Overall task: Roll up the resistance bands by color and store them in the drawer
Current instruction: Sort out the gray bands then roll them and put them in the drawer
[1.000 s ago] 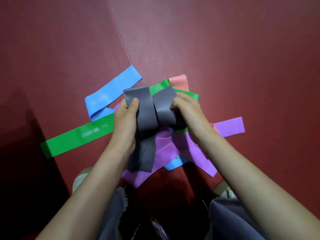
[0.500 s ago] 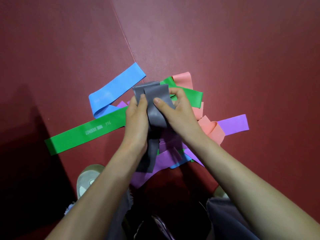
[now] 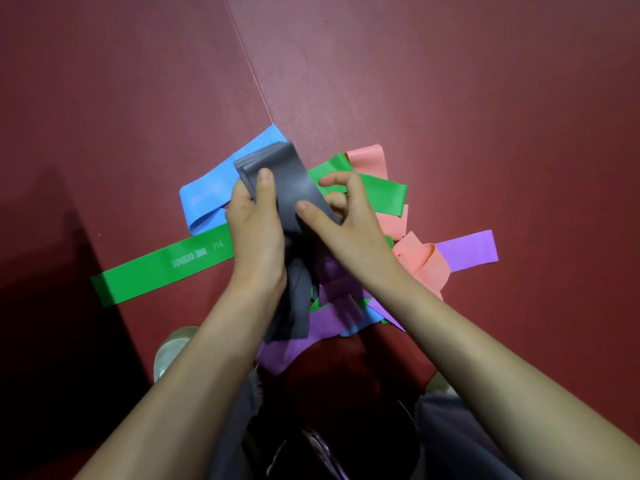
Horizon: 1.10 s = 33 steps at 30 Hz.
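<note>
Grey band (image 3: pixel 291 188) (a smooth, flat strip folded over itself) is held above the pile. My left hand (image 3: pixel 254 220) grips its top fold and my right hand (image 3: pixel 346 223) pinches lower. Its tail hangs onto the purple bands (image 3: pixel 332 320) beside the green band (image 3: pixel 162 268) on a ribbed red mat (image 3: pixel 450 98), which runs wide beyond.

1 band (image 3: pixel 291 188) hangs above the pile (image 3: pixel 388 197), which lies on the mat (image 3: pixel 450 81).

Hands: the left hand (image 3: pixel 256 226) and right hand (image 3: pixel 346 230) gripped a folded grey band (image 3: pixel 294 188), both thumbs pressed on its face.
Floor: a blue band (image 3: pixel 211 195), green band (image 3: pixel 162 268), pink band (image 3: pixel 367 161) and purple band (image 3: pixel 467 251) lay heaped beneath on the red mat (image 3: pixel 450 81).
</note>
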Available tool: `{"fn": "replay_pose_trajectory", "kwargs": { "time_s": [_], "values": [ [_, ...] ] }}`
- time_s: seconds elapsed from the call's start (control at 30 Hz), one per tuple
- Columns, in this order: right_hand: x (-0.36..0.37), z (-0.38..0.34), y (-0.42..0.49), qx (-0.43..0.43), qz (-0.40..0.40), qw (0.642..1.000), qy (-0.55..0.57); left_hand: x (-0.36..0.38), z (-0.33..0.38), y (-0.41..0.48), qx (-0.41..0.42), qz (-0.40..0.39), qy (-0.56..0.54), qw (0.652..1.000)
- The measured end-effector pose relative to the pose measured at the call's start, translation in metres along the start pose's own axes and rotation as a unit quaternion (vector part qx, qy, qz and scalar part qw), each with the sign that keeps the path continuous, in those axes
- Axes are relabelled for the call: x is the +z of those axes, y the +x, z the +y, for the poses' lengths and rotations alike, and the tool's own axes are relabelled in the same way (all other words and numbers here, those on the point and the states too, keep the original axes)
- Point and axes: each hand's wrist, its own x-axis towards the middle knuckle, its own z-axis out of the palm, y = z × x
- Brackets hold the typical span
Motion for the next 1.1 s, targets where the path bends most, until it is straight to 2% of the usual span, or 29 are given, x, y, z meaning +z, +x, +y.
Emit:
{"fn": "replay_pose_trajectory", "kwargs": {
  "time_s": [0.07,0.13,0.2,0.33,0.5,0.57,0.63,0.73,0.8,0.87,0.9,0.97,1.0,1.1],
  "values": [
    [-0.014,0.01,-0.004,-0.032,-0.012,0.991,-0.129,0.001,0.006,0.003,0.012,0.008,-0.019,1.0],
    [-0.027,0.024,-0.005,-0.045,-0.008,0.966,-0.256,0.002,0.009,0.005,0.023,0.002,-0.022,0.999],
    [-0.032,0.028,-0.008,-0.031,0.006,0.957,-0.289,0.002,0.011,0.006,0.031,0.008,-0.024,0.999],
    [-0.031,0.01,-0.01,-0.04,0.062,0.982,-0.176,0.003,0.02,0.009,0.023,0.022,-0.041,0.999],
    [-0.026,-0.034,0.0,-0.099,0.048,0.994,-0.009,0.003,0.027,0.008,0.017,0.025,-0.094,0.995],
    [-0.026,-0.053,0.005,-0.108,0.023,0.994,0.003,0.004,0.032,0.008,0.023,0.024,-0.107,0.994],
    [-0.028,-0.062,0.01,-0.091,-0.059,0.992,-0.059,0.005,0.038,0.009,0.032,0.024,-0.122,0.992],
    [-0.032,-0.058,0.007,-0.044,-0.207,0.943,-0.255,0.001,0.048,0.014,0.041,0.025,-0.154,0.987],
    [-0.035,-0.051,-0.001,0.006,-0.246,0.928,-0.28,-0.004,0.05,0.016,0.035,0.018,-0.149,0.988],
    [-0.036,-0.044,-0.008,0.053,-0.257,0.917,-0.301,-0.007,0.049,0.015,0.027,0.004,-0.142,0.989],
    [-0.036,-0.038,-0.01,0.052,-0.255,0.892,-0.37,-0.007,0.049,0.014,0.026,-0.003,-0.139,0.99],
    [-0.037,-0.018,-0.011,0.037,-0.242,0.81,-0.532,-0.004,0.05,0.013,0.029,-0.017,-0.135,0.99],
    [-0.038,-0.007,-0.011,0.041,-0.24,0.784,-0.571,-0.002,0.05,0.013,0.028,-0.024,-0.136,0.99],
    [-0.04,0.02,-0.01,0.076,-0.231,0.77,-0.59,0.003,0.049,0.011,0.021,-0.039,-0.138,0.989]
  ]
}}
